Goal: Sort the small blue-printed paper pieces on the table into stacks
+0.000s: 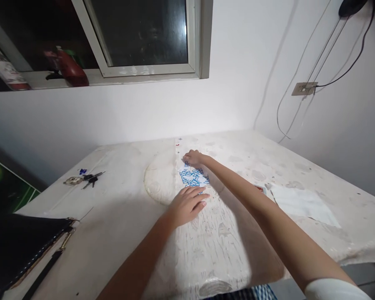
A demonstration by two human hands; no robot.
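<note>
A small pile of thin blue pieces [192, 178] with white among them lies at the middle of the table; they are too small to name for sure. My left hand [187, 204] rests palm down at the near edge of the pile, its fingers stretched and apart. Beyond the pile, my right hand [193, 157] is closed, with its fingers bent down toward the table. Whatever it may hold is hidden. Just below its fingertips are a couple of separate blue pieces [186, 164], standing apart from the pile.
Keys [90, 179] lie at the left, behind a black bag [28, 246] with a strap. A white sheet [304, 205] lies right of my right forearm. The patterned table cover [121, 250] reaches the wall, below a window [143, 33] with bottles on its sill.
</note>
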